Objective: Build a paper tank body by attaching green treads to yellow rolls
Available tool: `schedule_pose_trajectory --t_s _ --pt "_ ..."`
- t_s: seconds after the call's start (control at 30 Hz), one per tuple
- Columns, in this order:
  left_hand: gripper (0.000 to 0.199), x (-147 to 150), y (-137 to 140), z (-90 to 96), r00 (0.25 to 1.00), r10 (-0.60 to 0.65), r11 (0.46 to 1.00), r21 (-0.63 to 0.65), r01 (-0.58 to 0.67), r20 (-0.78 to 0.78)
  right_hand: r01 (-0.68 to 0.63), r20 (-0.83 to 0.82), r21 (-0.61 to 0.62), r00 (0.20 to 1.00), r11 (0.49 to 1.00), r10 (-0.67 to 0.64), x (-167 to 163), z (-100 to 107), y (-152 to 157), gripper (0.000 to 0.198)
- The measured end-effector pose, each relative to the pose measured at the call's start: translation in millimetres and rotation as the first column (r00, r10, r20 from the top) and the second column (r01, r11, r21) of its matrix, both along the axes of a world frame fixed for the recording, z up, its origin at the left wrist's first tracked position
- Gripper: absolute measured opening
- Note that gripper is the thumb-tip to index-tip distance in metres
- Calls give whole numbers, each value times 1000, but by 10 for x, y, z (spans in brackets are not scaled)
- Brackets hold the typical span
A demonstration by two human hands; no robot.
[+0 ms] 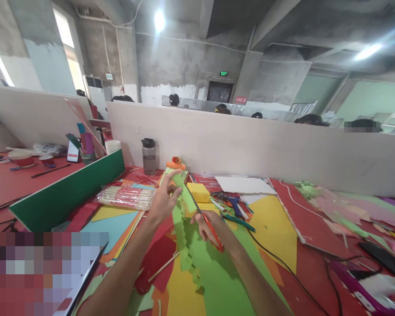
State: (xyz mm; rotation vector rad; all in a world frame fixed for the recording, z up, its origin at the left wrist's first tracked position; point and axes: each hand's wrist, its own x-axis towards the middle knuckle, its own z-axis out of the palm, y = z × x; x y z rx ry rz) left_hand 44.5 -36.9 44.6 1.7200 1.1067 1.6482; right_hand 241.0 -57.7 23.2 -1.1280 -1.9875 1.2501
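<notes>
Paper cutting materials spread over a red table

A long white partition stands behind. On the table lie a large green sheet and, beside it, a yellow sheet. The left hand holds the upper end of a light green strip, with index finger stretched and thumb slightly bent near it. The right hand has its fingers curled around a red-handled tool, whose narrow dark blade is at the strip's edge. This strip is raised between both hands, in front of a small yellow block.
</notes>
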Motion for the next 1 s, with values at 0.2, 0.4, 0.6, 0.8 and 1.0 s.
schedule_pose_trajectory --t_s 0.2,0.4,0.6,0.8,1.0 --pt "44 -2 0 -1 999 26 999 -38 -25 24 -13 -10 1 1000 1000 13 2 31 -5 64" --pt "33 36 -16 20 998 21 999 -29 -19 64 -70 -25 18 997 997 70 2 100 -46 75" --pt "39 74 -17 -3 1000 -9 998 -62 10 22 -106 0 57 994 993 106 1 60 -38 77" --pt "44 91 -29 -6 998 -67 994 -84 66 -4 -91 -25 11 995 996 91 -3 137 -71 76" --pt "45 111 -34 -17 997 -82 992 -94 81 -5 -48 -35 -4 998 999 47 -13 150 -88 71"
